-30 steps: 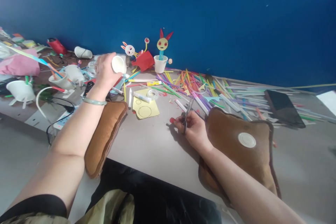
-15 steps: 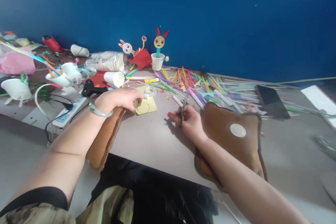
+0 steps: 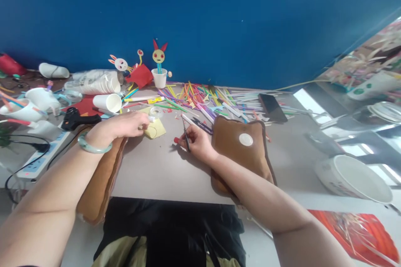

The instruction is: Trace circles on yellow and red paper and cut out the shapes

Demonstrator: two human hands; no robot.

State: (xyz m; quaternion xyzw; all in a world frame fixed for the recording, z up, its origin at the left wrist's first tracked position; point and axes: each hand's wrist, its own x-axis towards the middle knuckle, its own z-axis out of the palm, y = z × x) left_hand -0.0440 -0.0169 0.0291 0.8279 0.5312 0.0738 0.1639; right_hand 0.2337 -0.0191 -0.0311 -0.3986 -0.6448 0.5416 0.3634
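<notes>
My left hand [image 3: 131,125], with a pale green bangle on its wrist, has its fingers curled together at the left edge of a yellow paper [image 3: 157,130]. A drawn round outline shows on that paper, and its near side looks slightly bent up. My right hand [image 3: 198,141] is closed around scissors [image 3: 187,137], their blades pointing up and away from me. A small red thing [image 3: 176,140] shows by that hand's fingertips; I cannot make out what it is. Just beyond the paper lies a roll of clear tape [image 3: 156,112].
Brown cushions lie under my left forearm [image 3: 99,183] and right forearm [image 3: 232,137]. Colourful sticks and pens [image 3: 200,98] are strewn behind. Around them are paper cups [image 3: 108,102], a black glue gun [image 3: 78,120], a power strip [image 3: 40,154], a phone [image 3: 272,107] and a white tub [image 3: 354,179].
The view has swung right, bringing the white tub into sight. My left fingers have shifted to the paper's left edge; a white object by their tips no longer shows. My right hand keeps the scissors.
</notes>
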